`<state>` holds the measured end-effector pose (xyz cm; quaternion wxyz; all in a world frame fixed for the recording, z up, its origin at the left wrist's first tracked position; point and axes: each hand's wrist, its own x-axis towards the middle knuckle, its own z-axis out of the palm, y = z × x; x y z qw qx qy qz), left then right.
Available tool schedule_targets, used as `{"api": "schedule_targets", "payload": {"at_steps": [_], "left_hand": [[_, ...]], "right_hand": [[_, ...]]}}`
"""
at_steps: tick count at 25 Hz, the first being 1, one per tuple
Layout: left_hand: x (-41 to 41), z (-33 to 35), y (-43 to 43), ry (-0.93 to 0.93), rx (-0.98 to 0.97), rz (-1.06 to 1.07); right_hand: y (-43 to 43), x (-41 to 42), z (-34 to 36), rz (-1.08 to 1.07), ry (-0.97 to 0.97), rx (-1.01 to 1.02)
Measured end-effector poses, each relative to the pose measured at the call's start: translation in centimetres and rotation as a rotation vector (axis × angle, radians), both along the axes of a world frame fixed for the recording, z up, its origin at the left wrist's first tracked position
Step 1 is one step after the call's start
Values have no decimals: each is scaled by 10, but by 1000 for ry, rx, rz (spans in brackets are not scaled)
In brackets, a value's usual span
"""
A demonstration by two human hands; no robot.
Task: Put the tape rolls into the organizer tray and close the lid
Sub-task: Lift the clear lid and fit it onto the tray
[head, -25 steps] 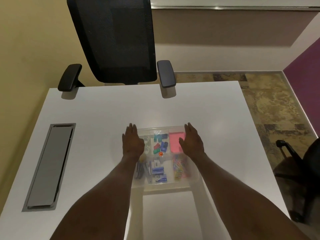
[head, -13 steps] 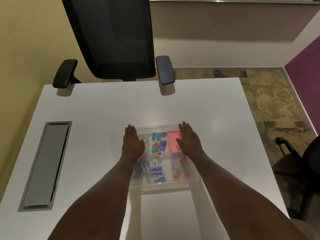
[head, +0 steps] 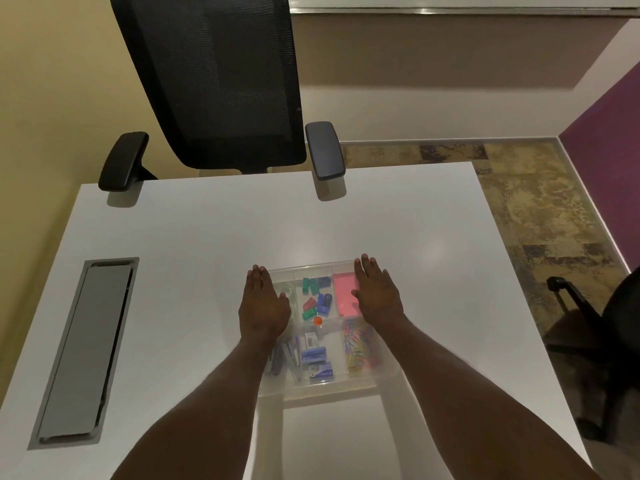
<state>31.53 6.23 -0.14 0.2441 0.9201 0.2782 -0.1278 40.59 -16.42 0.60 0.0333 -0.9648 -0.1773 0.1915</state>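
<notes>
At the far left of the frame a grey cable hatch (head: 85, 351) is set into the white counter (head: 194, 237), running from mid-left down toward the lower left. Above it, in the upper left and centre, a black mesh office chair (head: 221, 81) stands against the counter's far edge, its two armrests just over that edge.

Moving toward the centre, your left hand (head: 263, 306) lies flat, palm down, fingers straight and together, on the left side of the clear organizer tray (head: 322, 386). It grips nothing; it covers the upper-left compartment, where something round and clear, perhaps a tape roll (head: 286, 292), shows just past your thumb, though it is too faint to be sure.

The tray sits in the lower middle of the frame, near the counter's front edge. A clear lid seems to lie over it, under both palms, but you cannot tell whether it is fully seated. Through the plastic you see green and blue clips (head: 317, 294) in the upper middle compartment, an orange pin (head: 318, 320) just below them, blue boxes (head: 313, 355) further down, a pink pad (head: 344, 294) in the upper right one, and coloured paper clips (head: 358, 348) below that.

Your right hand (head: 377, 296) rests flat and open on the tray's right side, partly over the pink pad, well apart from the left.

At the far right edge a second dark chair (head: 609, 327) stands on the patterned floor.
</notes>
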Motion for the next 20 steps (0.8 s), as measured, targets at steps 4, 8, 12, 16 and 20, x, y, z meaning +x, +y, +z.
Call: {"api": "schedule_targets", "payload": {"at_steps": [4, 8, 12, 16, 20], "left_hand": [[9, -3, -21, -34, 141, -175], [26, -6, -60, -44, 76, -471], [26, -14, -69, 26, 116, -460], [27, -16, -70, 28, 125, -459], [27, -21, -72, 26, 137, -454]], "right_hand": [[0, 0, -4, 16, -14, -34], [-4, -2, -10, 32, -15, -26], [-8, -14, -18, 42, -64, -36], [-30, -73, -30, 19, -169, 105], [-42, -115, -40, -31, -173, 225]]}}
